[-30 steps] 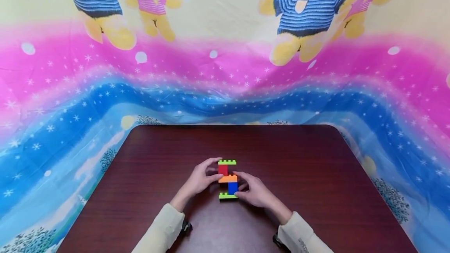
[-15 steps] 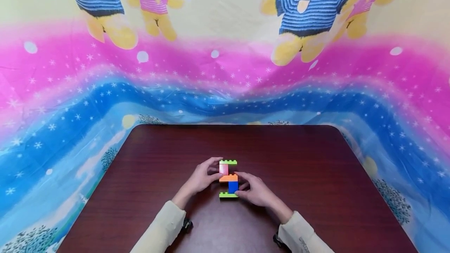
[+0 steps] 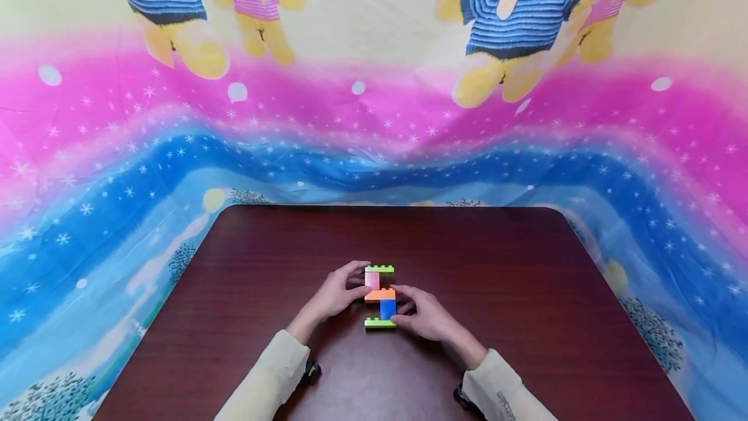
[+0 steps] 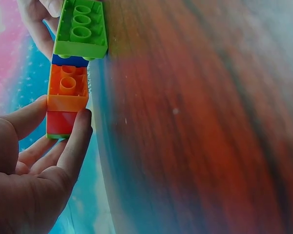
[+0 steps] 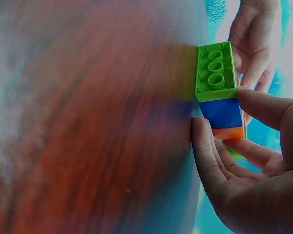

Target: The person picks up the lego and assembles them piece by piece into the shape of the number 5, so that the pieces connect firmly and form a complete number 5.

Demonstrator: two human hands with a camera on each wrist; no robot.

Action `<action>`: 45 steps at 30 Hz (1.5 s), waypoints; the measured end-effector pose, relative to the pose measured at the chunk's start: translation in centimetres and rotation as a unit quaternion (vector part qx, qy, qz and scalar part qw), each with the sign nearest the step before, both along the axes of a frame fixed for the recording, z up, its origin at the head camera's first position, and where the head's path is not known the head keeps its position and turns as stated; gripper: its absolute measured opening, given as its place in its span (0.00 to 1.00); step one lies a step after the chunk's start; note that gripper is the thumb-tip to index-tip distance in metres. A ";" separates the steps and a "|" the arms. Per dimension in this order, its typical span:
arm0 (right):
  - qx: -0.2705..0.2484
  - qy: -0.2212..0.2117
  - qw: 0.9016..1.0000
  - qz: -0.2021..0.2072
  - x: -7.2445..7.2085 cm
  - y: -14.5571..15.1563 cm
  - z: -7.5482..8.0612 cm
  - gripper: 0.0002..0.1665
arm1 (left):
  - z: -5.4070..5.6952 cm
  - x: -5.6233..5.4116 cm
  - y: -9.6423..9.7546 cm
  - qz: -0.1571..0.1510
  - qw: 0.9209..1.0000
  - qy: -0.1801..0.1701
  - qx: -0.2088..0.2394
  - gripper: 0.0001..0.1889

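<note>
Several toy building bricks are joined in a zigzag between the two hands, over the middle of the table. At the far end is a green brick (image 3: pixel 380 269), followed by a red brick (image 4: pixel 60 123), an orange brick (image 3: pixel 380 295), a blue brick (image 5: pixel 222 113) and a near green brick (image 4: pixel 81 30), whose hollow underside faces the wrist cameras. My left hand (image 3: pixel 333 294) pinches the structure around the red and orange bricks, thumb on one side, fingers on the other. With thumb and fingers, my right hand (image 3: pixel 429 317) grips the blue brick beside the near green one.
A dark brown glossy table (image 3: pixel 263 245) with rounded far corners lies under the hands. Behind and beside it hangs a patterned cloth (image 3: pixel 374 122) with bears and snowflakes. Black wrist straps (image 3: pixel 311 372) show at the pale sleeves (image 3: pixel 265 375).
Both hands keep their hold on the bricks. The red brick's face has turned paler with glare, and the blue one looks slightly lighter. The head view has shifted a little.
</note>
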State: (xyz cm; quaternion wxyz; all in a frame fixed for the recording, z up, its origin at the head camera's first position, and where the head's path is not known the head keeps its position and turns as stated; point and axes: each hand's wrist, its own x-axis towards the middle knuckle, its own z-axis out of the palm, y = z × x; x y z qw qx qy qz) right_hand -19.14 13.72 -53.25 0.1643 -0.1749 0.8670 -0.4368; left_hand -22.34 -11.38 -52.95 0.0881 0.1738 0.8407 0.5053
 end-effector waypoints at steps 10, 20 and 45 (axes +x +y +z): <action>0.004 0.012 1.000 -0.005 0.1 0.0 -0.4 0.39 | 0.0 0.0 0.1 0.002 1.000 -0.024 -0.007 0.28; 0.002 0.011 1.000 -0.005 0.2 0.0 -0.1 0.39 | 0.0 0.0 0.2 0.006 0.999 -0.037 -0.012 0.28; 0.011 -0.024 1.000 -0.013 0.0 0.1 0.1 0.37 | -0.4 -0.3 0.3 0.007 0.998 -0.060 -0.022 0.28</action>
